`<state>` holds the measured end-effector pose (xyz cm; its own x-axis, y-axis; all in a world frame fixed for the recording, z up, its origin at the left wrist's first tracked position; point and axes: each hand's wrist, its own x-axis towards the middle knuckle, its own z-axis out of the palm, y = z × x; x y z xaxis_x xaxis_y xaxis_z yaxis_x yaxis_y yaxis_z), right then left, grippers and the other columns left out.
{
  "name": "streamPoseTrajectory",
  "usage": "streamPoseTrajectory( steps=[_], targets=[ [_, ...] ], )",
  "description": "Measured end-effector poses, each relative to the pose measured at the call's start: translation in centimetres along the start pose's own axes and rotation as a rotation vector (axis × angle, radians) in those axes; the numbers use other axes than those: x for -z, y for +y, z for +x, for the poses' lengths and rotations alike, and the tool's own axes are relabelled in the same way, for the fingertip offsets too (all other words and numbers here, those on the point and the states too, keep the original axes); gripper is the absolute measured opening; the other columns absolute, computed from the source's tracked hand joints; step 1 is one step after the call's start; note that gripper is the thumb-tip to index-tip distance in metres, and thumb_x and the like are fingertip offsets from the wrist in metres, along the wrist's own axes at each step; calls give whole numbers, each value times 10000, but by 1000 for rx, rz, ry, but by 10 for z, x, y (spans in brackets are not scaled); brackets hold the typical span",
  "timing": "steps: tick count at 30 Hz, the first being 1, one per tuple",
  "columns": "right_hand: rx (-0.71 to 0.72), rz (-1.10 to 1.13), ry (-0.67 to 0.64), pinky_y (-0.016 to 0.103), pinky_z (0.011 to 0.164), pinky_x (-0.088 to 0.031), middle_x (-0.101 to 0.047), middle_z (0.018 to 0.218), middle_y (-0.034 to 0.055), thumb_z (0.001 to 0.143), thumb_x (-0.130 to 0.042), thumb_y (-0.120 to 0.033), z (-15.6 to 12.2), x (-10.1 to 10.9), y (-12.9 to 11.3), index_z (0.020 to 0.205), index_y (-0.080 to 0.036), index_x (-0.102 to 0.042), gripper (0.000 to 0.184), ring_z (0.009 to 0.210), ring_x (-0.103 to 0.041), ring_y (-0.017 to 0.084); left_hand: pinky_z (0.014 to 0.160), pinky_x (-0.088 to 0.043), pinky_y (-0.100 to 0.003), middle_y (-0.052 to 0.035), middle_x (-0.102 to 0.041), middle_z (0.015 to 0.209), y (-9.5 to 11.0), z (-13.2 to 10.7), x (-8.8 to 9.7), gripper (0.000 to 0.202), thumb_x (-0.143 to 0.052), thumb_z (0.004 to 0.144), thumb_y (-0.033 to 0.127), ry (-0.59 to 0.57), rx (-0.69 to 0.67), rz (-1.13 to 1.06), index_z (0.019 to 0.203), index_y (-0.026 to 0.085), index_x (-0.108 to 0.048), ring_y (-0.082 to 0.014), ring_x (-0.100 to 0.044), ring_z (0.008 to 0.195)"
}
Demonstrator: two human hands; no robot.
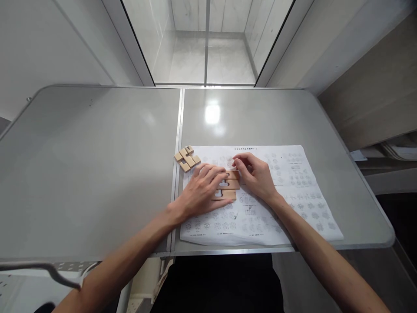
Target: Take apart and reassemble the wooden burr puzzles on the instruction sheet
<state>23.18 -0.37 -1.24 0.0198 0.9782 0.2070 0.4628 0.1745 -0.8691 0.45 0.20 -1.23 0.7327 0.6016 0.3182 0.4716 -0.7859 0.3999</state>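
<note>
What worries me most is a nudge to the three notched wooden slats: they lie side by side on a loose printed sheet, and I judge that a drag of either forearm could pull the paper and skew them. The near edge of the sheet looks slightly wavy to me, so it may slide on the smooth counter. If the left hand pressed unevenly, one slat could slip out of line with its neighbours. The cluster of small wooden blocks, one marked with what looks like a 3, overlaps the sheet's far left corner and reaches onto the metal seam strip; a backward sweep of the left fingers could scatter it.

As for position, the slats sit under and just to the right of the left hand, which hides their left ends from me. Its fingers reach over them from the far side and its thumb runs along their near edge. It is not clenched, but whether it grips the slats or merely rests on them, I can't tell. The right hand is just beside their right ends, thumb and forefinger bent close together; I can't tell whether anything small is pinched there or whether it touches the top slat. The block cluster is near the left hand, just beyond its knuckles and apart from the slats.
</note>
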Motion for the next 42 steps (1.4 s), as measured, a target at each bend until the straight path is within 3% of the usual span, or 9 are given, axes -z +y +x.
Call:
streamPoseTrajectory(
  steps=[5, 11, 17, 22, 26, 29, 34, 42],
  targets=[
    [1, -30, 81, 364, 710, -578, -775, 937, 59, 1064, -596, -442, 1, 0, 3, 1033, -243, -677, 217, 777, -710, 218, 1147, -393, -595, -162, -679, 1292, 2, 0, -1, 587, -779, 888, 579, 108, 158, 110, 1285, 188, -593, -381, -569, 1231],
    [-4, -35, 69, 368, 708, -568, -770, 937, 58, 1053, -606, -396, 1, 0, 6, 1029, -235, -672, 175, 758, -701, 209, 1170, -342, -602, -168, -682, 1269, 2, 0, 0, 644, -772, 907, 520, 192, 220, 174, 1375, 162, -512, -381, -550, 1245],
    [3, -42, 64, 366, 679, -552, -770, 926, 61, 1047, -598, -361, 1, 0, 3, 1026, -230, -666, 149, 734, -689, 204, 1108, -404, -571, -168, -680, 1289, -1, -1, -1, 553, -756, 954, 373, 236, 238, 205, 1397, 168, -496, -376, -553, 1240],
    [13, -38, 60, 356, 682, -554, -768, 921, 55, 1048, -593, -347, 1, 0, 4, 1027, -230, -667, 139, 734, -687, 199, 986, -514, -497, -154, -696, 1248, -3, -2, 0, 440, -787, 952, 316, 264, 126, 193, 1292, 176, -546, -337, -619, 1169],
    [24, -38, 57, 339, 670, -547, -767, 903, 44, 1043, -594, -330, 0, 0, 5, 1031, -221, -678, 137, 691, -667, 180, 791, -560, -339, -34, -712, 956, -1, -2, -2, 113, -673, 1020, 212, 271, -92, 71, 1037, 210, -561, -192, -681, 884],
    [28, -38, 51, 330, 660, -540, -768, 891, 41, 1040, -593, -317, 0, 0, 6, 1026, -219, -681, 133, 677, -660, 175, 668, -522, -279, 18, -685, 801, 2, -3, -4, 139, -577, 1045, 152, 174, -204, 28, 920, 211, -555, -129, -642, 696],
    [27, -47, 40, 326, 656, -539, -762, 870, 34, 1036, -586, -299, 0, 0, 7, 1026, -225, -686, 124, 672, -663, 177, 627, -489, -294, 24, -684, 746, 3, -4, -5, 171, -547, 1042, 151, 57, -210, 54, 882, 197, -587, -130, -624, 633],
    [33, -55, 32, 318, 635, -534, -759, 842, 29, 1021, -586, -279, 0, 0, 4, 1008, -225, -683, 112, 641, -654, 173, 743, -492, -313, 11, -721, 771, -1, -1, -5, 192, -535, 1048, 148, 82, -152, 90, 870, 198, -584, -132, -634, 661]
  ],
)
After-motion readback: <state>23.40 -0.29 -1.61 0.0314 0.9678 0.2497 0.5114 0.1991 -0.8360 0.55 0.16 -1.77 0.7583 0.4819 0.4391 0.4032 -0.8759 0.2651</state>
